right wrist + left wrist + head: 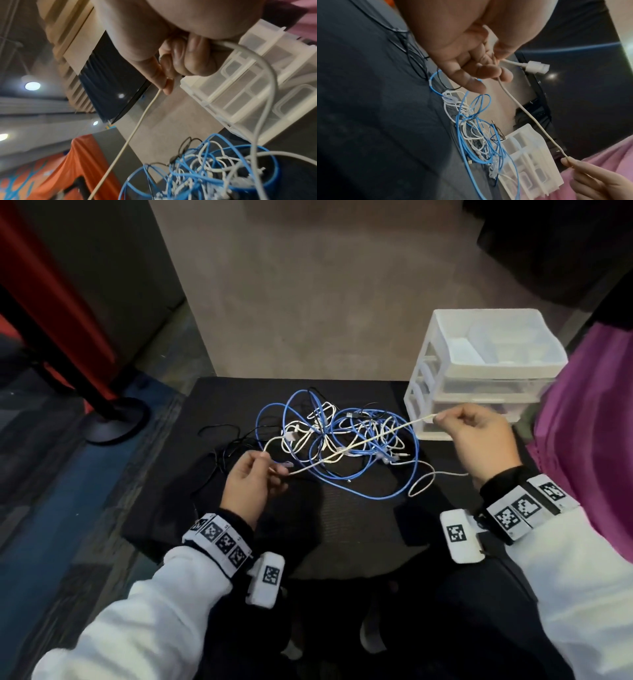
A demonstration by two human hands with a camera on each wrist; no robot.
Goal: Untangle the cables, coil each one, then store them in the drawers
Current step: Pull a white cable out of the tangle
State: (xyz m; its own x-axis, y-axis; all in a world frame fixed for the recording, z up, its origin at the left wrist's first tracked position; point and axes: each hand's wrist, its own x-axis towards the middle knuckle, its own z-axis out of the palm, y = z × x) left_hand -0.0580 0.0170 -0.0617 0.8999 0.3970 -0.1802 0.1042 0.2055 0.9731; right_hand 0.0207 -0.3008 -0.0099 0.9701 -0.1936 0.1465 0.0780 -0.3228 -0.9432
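The left hand (251, 481) pinches one white cable (363, 444) near its plug between thumb and fingertips, the other fingers loosely curled. The right hand (479, 436) pinches the same cable further along, remaining fingers curled round its slack. The cable runs taut between them above the tangle of blue, white and black cables (342, 440) on the black mat (359, 525). Just beyond the right hand stands the drawer unit (486, 371).

Head view: high, looking down at table (239, 392). Wrist views: close, low, along fingers. All share cable tangle (342, 440) (477, 135) (205, 169) and drawer unit (479, 371) (530, 169) (240, 88).
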